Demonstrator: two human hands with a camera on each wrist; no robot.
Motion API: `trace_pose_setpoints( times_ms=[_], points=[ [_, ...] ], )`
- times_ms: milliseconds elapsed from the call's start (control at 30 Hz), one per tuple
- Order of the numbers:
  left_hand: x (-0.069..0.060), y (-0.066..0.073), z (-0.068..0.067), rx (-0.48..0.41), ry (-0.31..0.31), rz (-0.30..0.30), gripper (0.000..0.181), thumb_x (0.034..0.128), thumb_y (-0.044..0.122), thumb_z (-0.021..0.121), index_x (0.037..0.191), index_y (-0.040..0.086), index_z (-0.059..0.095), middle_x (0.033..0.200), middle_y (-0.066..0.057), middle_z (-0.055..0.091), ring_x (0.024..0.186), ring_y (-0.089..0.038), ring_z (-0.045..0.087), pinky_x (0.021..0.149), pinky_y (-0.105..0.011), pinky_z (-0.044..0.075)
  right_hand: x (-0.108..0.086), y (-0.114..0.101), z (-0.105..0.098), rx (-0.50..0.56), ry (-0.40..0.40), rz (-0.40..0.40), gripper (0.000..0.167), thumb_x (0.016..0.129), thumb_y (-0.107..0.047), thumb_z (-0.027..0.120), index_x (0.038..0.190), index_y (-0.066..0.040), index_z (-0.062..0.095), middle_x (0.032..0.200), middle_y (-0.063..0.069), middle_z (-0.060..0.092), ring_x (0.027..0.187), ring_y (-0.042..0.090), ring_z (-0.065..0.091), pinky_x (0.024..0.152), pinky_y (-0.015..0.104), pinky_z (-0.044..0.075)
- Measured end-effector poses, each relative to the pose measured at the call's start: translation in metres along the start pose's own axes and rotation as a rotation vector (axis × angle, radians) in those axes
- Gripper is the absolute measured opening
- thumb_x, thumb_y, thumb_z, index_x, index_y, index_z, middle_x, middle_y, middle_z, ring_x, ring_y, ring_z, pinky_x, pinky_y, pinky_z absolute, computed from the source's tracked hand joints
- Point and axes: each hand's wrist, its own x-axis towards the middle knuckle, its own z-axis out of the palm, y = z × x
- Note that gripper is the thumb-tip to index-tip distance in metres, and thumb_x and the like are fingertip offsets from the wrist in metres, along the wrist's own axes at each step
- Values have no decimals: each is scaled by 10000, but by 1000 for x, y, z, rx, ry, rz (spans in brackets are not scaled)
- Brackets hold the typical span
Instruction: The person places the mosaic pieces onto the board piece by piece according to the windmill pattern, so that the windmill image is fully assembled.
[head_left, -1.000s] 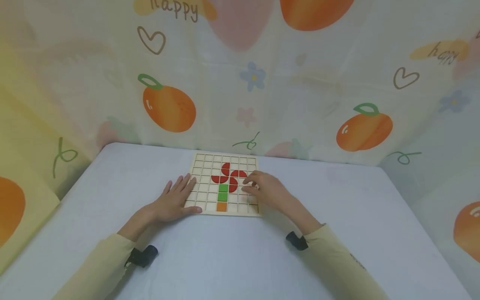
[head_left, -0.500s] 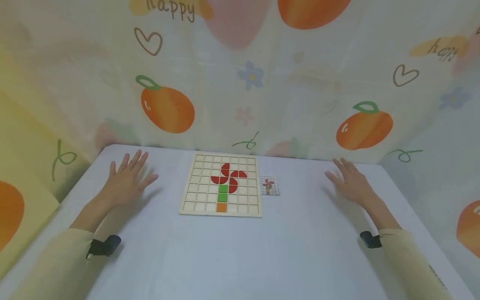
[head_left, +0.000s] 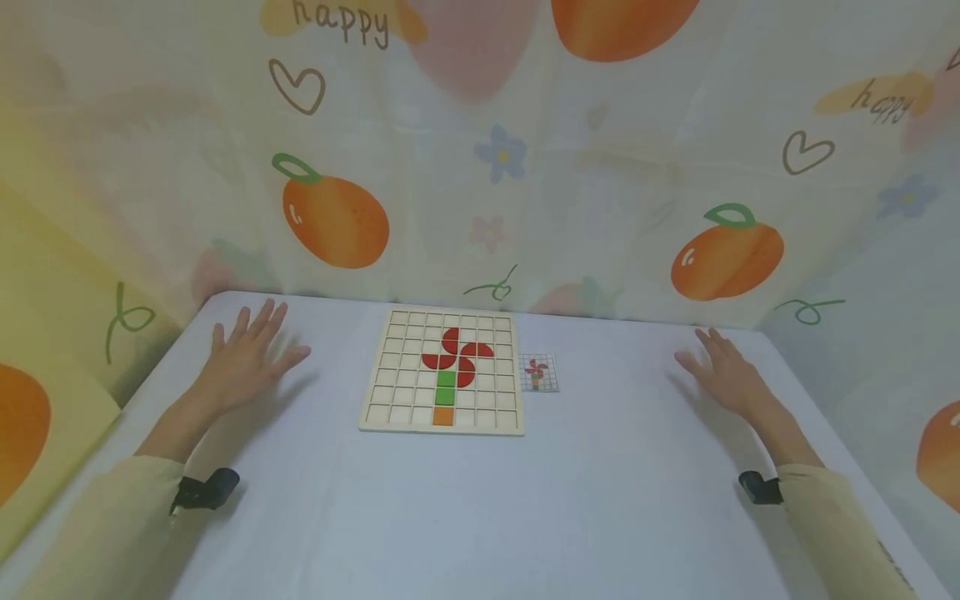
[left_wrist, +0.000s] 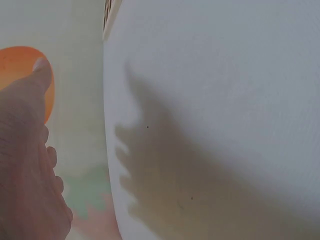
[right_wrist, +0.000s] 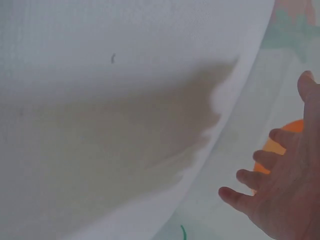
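Note:
A square pale wooden grid board [head_left: 397, 371] lies on the white table in the head view. Red rounded pieces [head_left: 466, 372] form a pinwheel on it, above two green squares [head_left: 446, 388] and one orange square [head_left: 443, 416]. Touching or close to the board's right edge is a small card [head_left: 540, 372] printed with a similar pinwheel pattern. My left hand [head_left: 243, 362] hovers left of the board, fingers spread, holding nothing. Far to the right, my right hand [head_left: 727, 375] is raised over the table with its fingers extended and nothing in it. Both cast shadows below.
A white cloth covers the table [head_left: 480, 508]. Behind it hangs a patterned curtain [head_left: 600, 167] with oranges, hearts and flowers. A small dark camera [head_left: 206, 490] sits on the left wrist, and another camera [head_left: 761, 487] on the right.
Both hands have left the board and moved apart, the left hand leftward and the right hand rightward. The card beside the board has come into sight. The pieces stay as they were.

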Motion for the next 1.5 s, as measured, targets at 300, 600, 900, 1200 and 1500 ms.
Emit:
trace_pose_setpoints(
  times_ms=[300,600,900,1200,1500],
  points=[
    [0,19,10,-3,-29,14,878,968,585,462,1563,30,131,1602,-253,94,1424,-555,29,1079,-722,-53,1,-25,4,-1,3,-36,895,992,-623,342,1537,49,114,1578,318,40,1423,536,64,1069,734,87],
    [-3,48,24,-11,-57,63,871,960,591,477,1562,41,172,1608,-226,127,1435,-534,54,1093,-711,-22,6,-57,14,-18,3,-105,887,981,-602,419,1524,62,195,1590,285,105,1438,495,122,1113,667,130],
    [-4,64,40,-41,-93,115,911,936,587,536,1568,54,154,1619,-199,122,1433,-543,49,1100,-703,-7,4,-102,31,-21,33,-180,800,983,-526,500,1504,45,295,1573,261,224,1429,461,218,1125,617,206],
    [-10,81,51,-75,-133,143,898,923,566,572,1563,59,197,1618,-173,163,1453,-496,67,1112,-685,-9,5,-148,48,-42,67,-309,602,947,-298,657,1425,11,462,1498,204,414,1390,388,363,1108,541,317],
    [-15,89,56,-63,-224,113,951,894,606,584,1556,36,206,1616,-175,171,1462,-475,55,1120,-672,-22,3,-192,62,-3,54,-436,502,911,-228,712,1339,-12,564,1381,154,555,1292,324,507,1054,467,417]
  ],
)
